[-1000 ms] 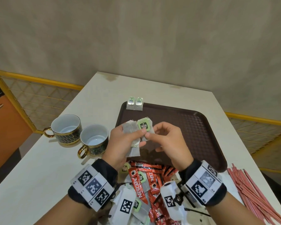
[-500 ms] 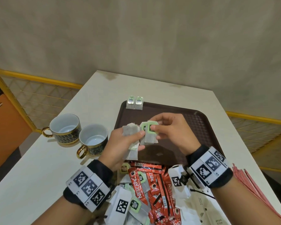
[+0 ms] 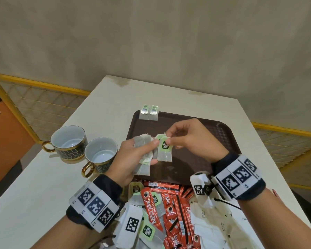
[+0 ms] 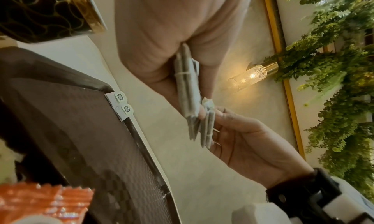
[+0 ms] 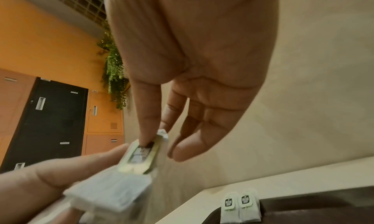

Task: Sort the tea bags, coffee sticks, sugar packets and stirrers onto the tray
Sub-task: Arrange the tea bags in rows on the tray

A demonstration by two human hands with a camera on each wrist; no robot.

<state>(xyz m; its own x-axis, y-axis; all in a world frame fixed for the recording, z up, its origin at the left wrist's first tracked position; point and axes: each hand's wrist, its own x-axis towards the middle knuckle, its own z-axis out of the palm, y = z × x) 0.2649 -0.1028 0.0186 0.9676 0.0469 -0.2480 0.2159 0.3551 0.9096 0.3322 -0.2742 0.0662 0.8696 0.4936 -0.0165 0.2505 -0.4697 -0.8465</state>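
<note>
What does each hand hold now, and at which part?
The left hand grips a small stack of tea bags across the middle. The right hand pinches a tea bag at its top, by the green tag.

Tea bags [image 3: 164,153] look like matt paper; tray [image 3: 221,133] textured brown plastic; cups [image 3: 68,141] glossy, gold-trimmed ceramic.

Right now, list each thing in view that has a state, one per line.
Left hand: grips a bunch of grey paper tea bags.
Right hand: pinches the green-tagged tea bag.
Two tea bags: lying side by side on the far rim of the brown plastic tray.
Two gold-trimmed ceramic cups: upright, empty.
Red coffee sticks: piled, unsorted.
</note>
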